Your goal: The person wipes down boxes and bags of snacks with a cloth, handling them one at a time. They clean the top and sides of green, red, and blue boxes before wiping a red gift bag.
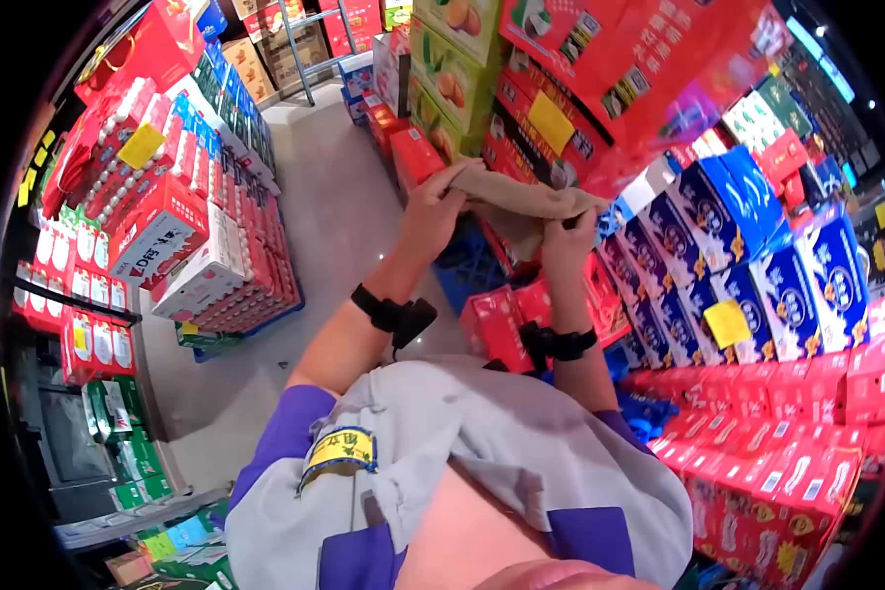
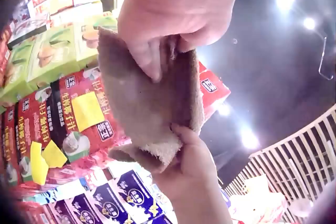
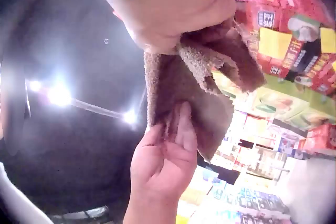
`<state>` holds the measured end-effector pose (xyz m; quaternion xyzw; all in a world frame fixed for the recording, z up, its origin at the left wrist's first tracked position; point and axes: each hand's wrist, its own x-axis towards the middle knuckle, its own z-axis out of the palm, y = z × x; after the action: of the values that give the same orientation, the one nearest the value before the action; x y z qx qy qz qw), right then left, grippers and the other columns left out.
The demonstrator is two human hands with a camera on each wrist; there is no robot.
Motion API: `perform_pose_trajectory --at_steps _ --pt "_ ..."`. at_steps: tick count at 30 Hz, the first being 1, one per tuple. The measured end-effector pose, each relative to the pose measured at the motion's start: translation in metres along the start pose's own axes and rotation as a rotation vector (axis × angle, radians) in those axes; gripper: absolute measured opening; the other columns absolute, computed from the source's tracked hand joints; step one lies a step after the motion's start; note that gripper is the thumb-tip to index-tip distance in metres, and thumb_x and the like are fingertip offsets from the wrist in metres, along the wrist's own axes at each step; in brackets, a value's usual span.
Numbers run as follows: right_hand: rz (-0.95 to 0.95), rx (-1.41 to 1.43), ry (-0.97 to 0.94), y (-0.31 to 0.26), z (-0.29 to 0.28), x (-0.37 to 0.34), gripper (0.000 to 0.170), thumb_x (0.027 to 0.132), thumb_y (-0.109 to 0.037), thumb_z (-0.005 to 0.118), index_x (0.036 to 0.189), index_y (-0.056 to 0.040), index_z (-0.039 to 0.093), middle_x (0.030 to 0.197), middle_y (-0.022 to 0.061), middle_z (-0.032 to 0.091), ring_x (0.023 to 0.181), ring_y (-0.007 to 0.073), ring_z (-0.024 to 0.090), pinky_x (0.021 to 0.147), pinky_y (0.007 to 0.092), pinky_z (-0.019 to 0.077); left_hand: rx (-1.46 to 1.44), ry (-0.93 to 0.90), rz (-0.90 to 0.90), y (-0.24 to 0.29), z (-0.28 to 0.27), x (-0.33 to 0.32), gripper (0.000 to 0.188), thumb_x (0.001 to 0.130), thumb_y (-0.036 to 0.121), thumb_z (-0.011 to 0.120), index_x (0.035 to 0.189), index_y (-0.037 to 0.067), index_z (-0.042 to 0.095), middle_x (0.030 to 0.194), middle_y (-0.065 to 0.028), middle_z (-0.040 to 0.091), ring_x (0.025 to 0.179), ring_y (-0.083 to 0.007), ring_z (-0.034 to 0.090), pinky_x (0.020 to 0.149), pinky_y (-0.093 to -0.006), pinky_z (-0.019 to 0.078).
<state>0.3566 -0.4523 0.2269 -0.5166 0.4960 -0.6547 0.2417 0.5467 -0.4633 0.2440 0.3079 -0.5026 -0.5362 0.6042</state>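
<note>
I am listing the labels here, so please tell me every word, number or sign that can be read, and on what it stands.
"椰子汁": red carton.
"正宗", probably: black label on red packaging.
Chest badge: too blurred.
Blue cartons: lettering too small.
Yellow tag: nothing readable.
Brown cloth: no text seen.

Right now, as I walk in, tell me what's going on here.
A person holds a folded brown cloth with both hands, the left hand gripping one end and the right hand the other. Close by stand stacked green cartons and red cartons, with blue boxes nearer the right hand.
</note>
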Motion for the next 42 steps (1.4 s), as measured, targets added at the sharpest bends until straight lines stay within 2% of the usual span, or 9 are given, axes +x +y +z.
perform_pose_trajectory --at_steps 5,7,9,13,19,21,29,33,42 --pt "-0.039 0.003 0.031 0.018 0.062 0.055 0.03 0.086 -0.01 0.067 0.113 -0.0015 0.055 0.11 0.0124 0.059 0.104 0.022 0.057 0.092 0.0331 0.0452 -0.018 0.049 0.013 0.001 -0.03 0.05 0.039 0.097 0.0 0.042 0.136 -0.002 0.05 0.129 -0.0107 0.058 0.116 -0.0179 0.059 0.099 -0.0313 0.0493" --pt "-0.065 0.012 0.071 0.021 0.075 0.086 0.03 0.083 -0.009 0.068 0.111 -0.001 0.057 0.111 0.0146 0.058 0.105 0.028 0.057 0.093 0.0366 0.0445 0.171 -0.086 0.041 0.01 -0.04 0.086 0.042 0.097 -0.001 0.043 0.139 0.001 0.048 0.136 -0.0098 0.055 0.126 -0.0189 0.052 0.104 -0.0305 0.0421" --pt "-0.382 -0.138 0.141 0.019 0.082 0.125 0.031 0.08 -0.005 0.067 0.109 0.0002 0.058 0.114 0.0188 0.055 0.107 0.0337 0.054 0.094 0.0399 0.0426 0.299 -0.19 0.158 0.016 -0.044 0.131 0.043 0.097 0.0 0.044 0.14 0.002 0.047 0.136 -0.0094 0.055 0.126 -0.0186 0.052 0.105 -0.0292 0.0399" --pt "-0.677 -0.399 0.362 -0.006 0.098 0.193 0.036 0.079 -0.003 0.066 0.113 0.0039 0.056 0.118 0.0229 0.049 0.111 0.041 0.049 0.095 0.0442 0.0403 0.54 -0.385 0.485 0.012 -0.035 0.223 0.045 0.096 0.0 0.044 0.141 0.006 0.047 0.136 -0.0089 0.055 0.127 -0.0204 0.05 0.108 -0.0305 0.0345" --pt "-0.54 -0.543 0.445 0.038 0.125 0.278 0.044 0.083 -0.003 0.063 0.125 0.0033 0.05 0.123 0.0249 0.05 0.111 0.0434 0.05 0.094 0.0459 0.044 0.527 -0.497 0.481 -0.04 -0.026 0.342 0.053 0.088 -0.002 0.052 0.139 0.003 0.043 0.14 -0.0218 0.045 0.134 -0.0382 0.041 0.111 -0.0409 0.0333" --pt "-0.51 -0.624 0.459 0.044 0.136 0.301 0.045 0.083 -0.005 0.063 0.126 0.0027 0.051 0.124 0.0246 0.05 0.113 0.0429 0.05 0.096 0.0466 0.043 0.703 -0.478 0.674 -0.05 -0.027 0.376 0.058 0.084 -0.001 0.055 0.14 0.001 0.04 0.136 -0.0245 0.046 0.126 -0.0439 0.045 0.108 -0.0436 0.037" --pt "-0.638 -1.001 0.327 0.033 0.191 0.358 0.048 0.081 -0.008 0.061 0.128 -0.0024 0.056 0.126 0.0186 0.052 0.114 0.041 0.046 0.099 0.049 0.0375 0.898 -0.452 0.844 -0.068 -0.041 0.459 0.063 0.076 0.004 0.061 0.136 0.0 0.045 0.124 -0.0254 0.049 0.116 -0.0435 0.048 0.105 -0.0497 0.0377" --pt "-0.67 -1.035 0.222 0.051 0.219 0.383 0.048 0.075 -0.006 0.063 0.123 -0.0039 0.057 0.109 0.0145 0.057 0.1 0.0368 0.053 0.089 0.0475 0.0437 0.944 -0.314 0.945 -0.048 -0.054 0.484 0.059 0.076 0.006 0.06 0.133 -0.002 0.047 0.127 -0.0265 0.05 0.122 -0.0443 0.046 0.107 -0.0533 0.0357" --pt "-0.596 -0.923 0.184 0.078 0.321 0.408 0.036 0.075 -0.007 0.065 0.111 -0.0045 0.063 0.107 0.0135 0.056 0.1 0.0352 0.056 0.085 0.0444 0.0479 1.013 -0.234 0.743 -0.099 -0.144 0.54 0.06 0.081 0.006 0.057 0.138 -0.003 0.043 0.136 -0.0285 0.045 0.132 -0.0461 0.04 0.112 -0.0537 0.0302"
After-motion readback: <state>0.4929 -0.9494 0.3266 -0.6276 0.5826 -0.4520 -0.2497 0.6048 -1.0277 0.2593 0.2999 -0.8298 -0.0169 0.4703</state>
